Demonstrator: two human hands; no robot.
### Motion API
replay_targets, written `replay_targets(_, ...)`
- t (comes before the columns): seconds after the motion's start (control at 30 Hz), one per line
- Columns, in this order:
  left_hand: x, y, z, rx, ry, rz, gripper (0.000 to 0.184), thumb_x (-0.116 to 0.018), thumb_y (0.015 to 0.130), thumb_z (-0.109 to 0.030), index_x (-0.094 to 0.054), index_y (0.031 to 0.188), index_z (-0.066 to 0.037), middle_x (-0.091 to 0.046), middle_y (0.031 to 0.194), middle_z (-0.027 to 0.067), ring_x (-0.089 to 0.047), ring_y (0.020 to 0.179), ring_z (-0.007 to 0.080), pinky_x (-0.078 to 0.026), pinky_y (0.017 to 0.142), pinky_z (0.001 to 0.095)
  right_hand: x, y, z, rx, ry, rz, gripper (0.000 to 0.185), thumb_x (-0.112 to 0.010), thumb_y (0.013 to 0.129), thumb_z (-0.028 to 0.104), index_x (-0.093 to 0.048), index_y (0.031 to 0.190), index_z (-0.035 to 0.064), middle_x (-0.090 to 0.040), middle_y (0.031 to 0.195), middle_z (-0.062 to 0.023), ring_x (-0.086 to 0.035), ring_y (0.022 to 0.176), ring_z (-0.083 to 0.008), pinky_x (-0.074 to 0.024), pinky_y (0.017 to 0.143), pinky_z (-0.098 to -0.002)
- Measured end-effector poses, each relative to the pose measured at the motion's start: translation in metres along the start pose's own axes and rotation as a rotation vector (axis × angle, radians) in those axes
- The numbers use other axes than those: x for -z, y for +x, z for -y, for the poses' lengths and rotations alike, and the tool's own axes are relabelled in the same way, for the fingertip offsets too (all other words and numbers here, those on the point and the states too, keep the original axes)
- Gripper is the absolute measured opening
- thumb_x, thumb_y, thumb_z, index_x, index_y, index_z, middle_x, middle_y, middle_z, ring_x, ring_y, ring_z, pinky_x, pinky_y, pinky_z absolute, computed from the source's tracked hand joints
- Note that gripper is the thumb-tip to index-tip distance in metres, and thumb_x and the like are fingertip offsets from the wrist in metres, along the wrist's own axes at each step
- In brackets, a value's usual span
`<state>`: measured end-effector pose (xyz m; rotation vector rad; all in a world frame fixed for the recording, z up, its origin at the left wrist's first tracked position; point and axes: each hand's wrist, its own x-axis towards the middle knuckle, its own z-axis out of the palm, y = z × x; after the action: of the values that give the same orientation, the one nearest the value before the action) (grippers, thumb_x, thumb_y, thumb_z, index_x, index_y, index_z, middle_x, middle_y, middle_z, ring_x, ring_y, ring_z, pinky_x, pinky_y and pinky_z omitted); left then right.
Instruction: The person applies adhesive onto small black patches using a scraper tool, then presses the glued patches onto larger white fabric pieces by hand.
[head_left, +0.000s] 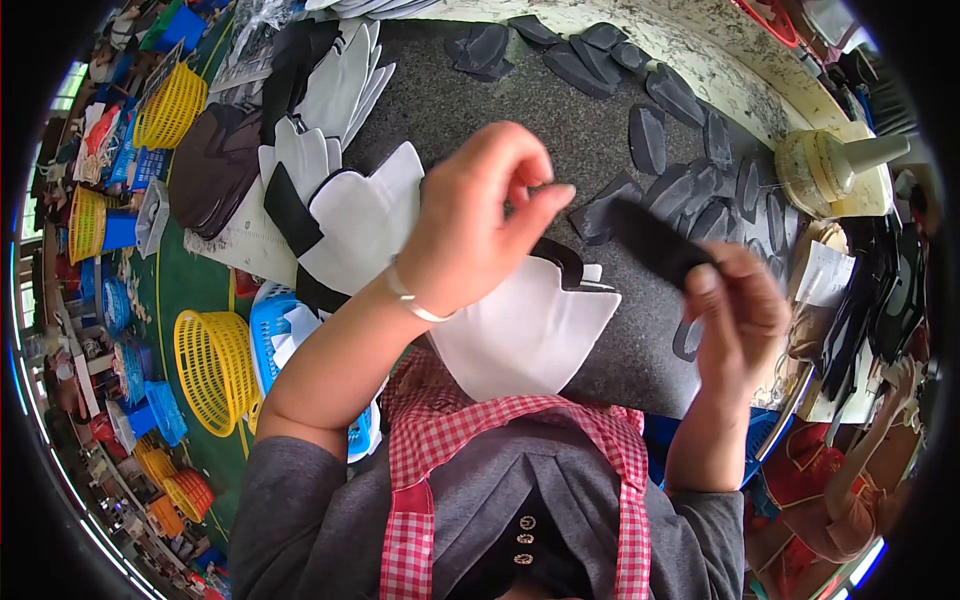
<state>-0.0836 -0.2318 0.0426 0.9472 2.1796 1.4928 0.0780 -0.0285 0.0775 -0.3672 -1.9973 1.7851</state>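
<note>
Between thumb and fingers, my right hand grips one end of a dark oblong piece, raised over the table's right part. My left hand, with a bracelet at the wrist, is raised over the white pieces; its fingers are curled with thumb and fingertip close together, and whatever they hold is too small to name. White cut pieces with black parts lie at the table's front edge, below my left hand. Another white piece rests left of it. Several dark oblong pieces are scattered on the grey tabletop.
A cream container with a nozzle stands at the right edge. Stacked white pieces and dark pieces lie at the left. Yellow basket and blue basket are left below. Another person's arm shows at lower right.
</note>
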Motion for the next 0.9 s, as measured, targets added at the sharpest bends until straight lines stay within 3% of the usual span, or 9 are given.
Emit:
replay_targets(0.03,0.008,-0.008,-0.004,0.119,-0.223,-0.034,0.039,-0.074,0.099,-0.024,-0.058,0.130,-0.005,-0.068,0.107,0.0054,-0.065,0.080,0.0110,-0.047,0.071,0.0254,-0.011,-0.003,0.002,-0.093,0.055,0.079,0.013,-0.073,0.099,0.003,-0.076,0.111,-0.0013,-0.072,0.092,-0.0030,-0.059,0.071,-0.0037,-0.0451,0.059,-0.0181)
replay_targets(0.1,0.030,-0.029,-0.006,0.265,-0.763,0.235,0.049,-0.084,0.092,-0.017,-0.057,0.128,0.004,-0.070,0.111,0.0109,-0.065,0.080,0.0055,-0.051,0.063,0.0221,-0.027,-0.008,-0.002,-0.254,0.109,0.213,0.013,-0.071,0.100,0.002,-0.076,0.112,-0.0006,-0.071,0.091,-0.0034,-0.061,0.071,-0.0050,-0.0476,0.060,-0.0195)
replay_targets(0.17,0.036,-0.051,-0.012,0.384,-0.433,0.374,0.033,-0.081,0.095,-0.020,-0.065,0.114,0.002,-0.073,0.095,0.0070,-0.066,0.071,0.0057,-0.050,0.057,0.0225,-0.042,-0.010,-0.012,-0.298,0.073,0.296,0.015,-0.068,0.100,-0.001,-0.076,0.112,-0.0006,-0.070,0.090,-0.0050,-0.064,0.074,-0.0071,-0.0515,0.061,-0.0224)
replay_targets(0.27,0.031,-0.072,-0.009,0.482,-0.115,0.254,0.025,-0.078,0.098,-0.023,-0.069,0.096,0.001,-0.073,0.075,0.0045,-0.067,0.060,0.0089,-0.049,0.052,0.0251,-0.053,-0.012,-0.021,-0.142,-0.248,0.359,0.026,-0.071,0.096,-0.001,-0.067,0.121,0.0010,-0.068,0.082,-0.0069,-0.069,0.068,-0.0129,-0.0550,0.057,-0.0280)
replay_targets(0.4,0.015,-0.077,0.005,0.247,0.194,0.042,0.031,-0.075,0.097,-0.027,-0.061,0.082,-0.003,-0.062,0.060,0.0170,-0.064,0.055,0.0380,-0.045,0.049,0.0436,-0.062,-0.016,-0.038,0.030,-0.456,0.339,0.034,-0.073,0.093,0.000,-0.054,0.121,0.0013,-0.066,0.077,-0.0077,-0.071,0.063,-0.0189,-0.0564,0.056,-0.0322)
replay_targets(0.5,0.011,-0.074,0.012,0.238,0.254,0.037,0.031,-0.077,0.098,-0.020,-0.058,0.081,-0.002,-0.067,0.060,0.0089,-0.069,0.052,0.0201,-0.047,0.049,0.0324,-0.063,-0.017,-0.048,0.033,-0.454,0.320,0.033,-0.072,0.093,-0.001,-0.051,0.118,0.0005,-0.066,0.080,-0.0102,-0.071,0.064,-0.0223,-0.0571,0.057,-0.0338)
replay_targets(0.7,-0.005,-0.063,0.010,0.088,0.532,-0.069,0.033,-0.080,0.093,-0.019,-0.054,0.077,-0.006,-0.061,0.055,0.0071,-0.063,0.048,0.0293,-0.045,0.046,0.0399,-0.065,-0.009,-0.052,0.158,-0.571,0.346,0.024,-0.072,0.088,-0.003,-0.063,0.108,0.0059,-0.065,0.088,-0.0104,-0.070,0.067,-0.0294,-0.0570,0.056,-0.0393)
replay_targets(0.8,-0.001,-0.058,0.008,-0.174,0.629,-0.075,0.010,-0.077,0.086,-0.011,-0.071,0.094,-0.012,-0.056,0.071,0.0014,-0.061,0.060,0.0202,-0.047,0.051,0.0344,-0.065,-0.006,-0.048,0.222,-0.672,0.404,0.022,-0.073,0.086,0.000,-0.069,0.107,0.0086,-0.065,0.088,-0.0098,-0.069,0.068,-0.0309,-0.0562,0.056,-0.0415)
replay_targets(0.9,0.008,-0.067,0.011,-0.251,0.719,0.035,0.032,-0.073,0.081,-0.006,-0.079,0.110,-0.018,-0.050,0.081,-0.0004,-0.057,0.075,0.0170,-0.051,0.064,0.0335,-0.064,0.001,-0.044,0.208,-0.705,0.460,0.022,-0.073,0.087,0.003,-0.073,0.107,0.0090,-0.064,0.085,-0.0097,-0.068,0.068,-0.0310,-0.0557,0.056,-0.0421)
